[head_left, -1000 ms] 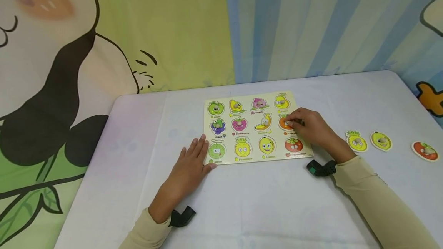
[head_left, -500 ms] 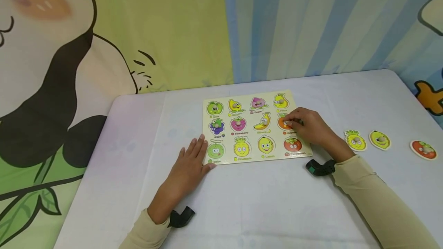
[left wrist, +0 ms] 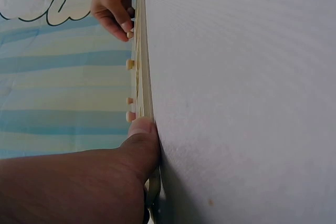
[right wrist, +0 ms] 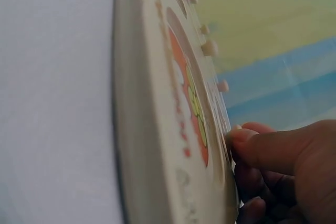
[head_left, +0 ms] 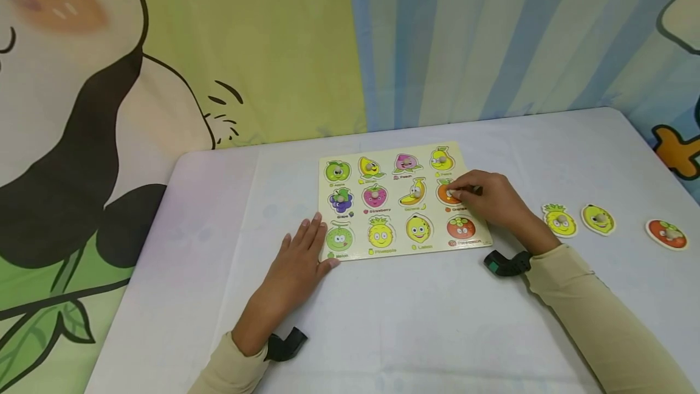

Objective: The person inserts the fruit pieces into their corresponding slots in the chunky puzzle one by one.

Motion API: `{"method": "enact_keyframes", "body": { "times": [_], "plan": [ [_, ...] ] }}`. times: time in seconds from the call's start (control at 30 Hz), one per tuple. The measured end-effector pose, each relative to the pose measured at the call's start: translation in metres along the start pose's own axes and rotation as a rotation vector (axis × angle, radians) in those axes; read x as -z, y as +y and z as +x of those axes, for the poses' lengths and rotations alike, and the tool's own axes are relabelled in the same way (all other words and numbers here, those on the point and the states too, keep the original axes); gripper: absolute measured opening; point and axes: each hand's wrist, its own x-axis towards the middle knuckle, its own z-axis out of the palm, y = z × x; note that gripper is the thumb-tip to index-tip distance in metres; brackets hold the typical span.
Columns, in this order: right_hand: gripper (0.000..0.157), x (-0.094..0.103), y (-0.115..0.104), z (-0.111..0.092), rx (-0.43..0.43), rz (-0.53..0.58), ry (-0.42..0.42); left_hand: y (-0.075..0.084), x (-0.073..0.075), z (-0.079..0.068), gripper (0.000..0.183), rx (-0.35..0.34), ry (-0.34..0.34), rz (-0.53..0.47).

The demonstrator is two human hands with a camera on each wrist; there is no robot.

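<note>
My right hand (head_left: 492,199) pinches the small wooden knob of the orange puzzle piece (head_left: 445,197), which sits at its recess on the right side of the fruit puzzle board (head_left: 400,230). In the right wrist view, the thumb (right wrist: 244,136) and fingers meet at that knob, close over the board's face. My left hand (head_left: 292,275) lies with extended fingers along the board's lower left edge, and its thumb (left wrist: 140,127) touches that edge in the left wrist view. Knobbed fruit pieces fill the top two rows; the bottom row shows printed recesses without knobs.
To the right of the board, loose knobbed pieces lie on the white-covered table (head_left: 404,327): a pineapple (head_left: 559,222), a lemon (head_left: 597,221) and a red persimmon (head_left: 666,235). A printed cartoon curtain (head_left: 284,59) hangs behind the table's far edge.
Both hands keep their places, the right still pinching the orange piece's knob. Only the head view has shifted slightly, moving the whole scene a little leftward in frame.
</note>
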Motion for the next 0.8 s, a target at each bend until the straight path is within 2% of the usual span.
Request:
{"method": "enact_keyframes", "body": {
  "times": [0.2,0.5,0.8],
  "plan": [
    [0.017,0.004,0.001,-0.002,-0.015,0.026,-0.004,0.0,0.0,0.001,0.077,-0.005,0.008,-0.004],
    [0.019,0.009,0.0,-0.005,-0.098,0.111,-0.031,0.0,-0.001,-0.001,0.076,-0.01,0.026,-0.004],
    [0.018,0.019,0.003,-0.013,-0.105,0.107,0.073,0.0,0.0,-0.001,0.076,-0.019,0.029,0.004]
  ]
}}
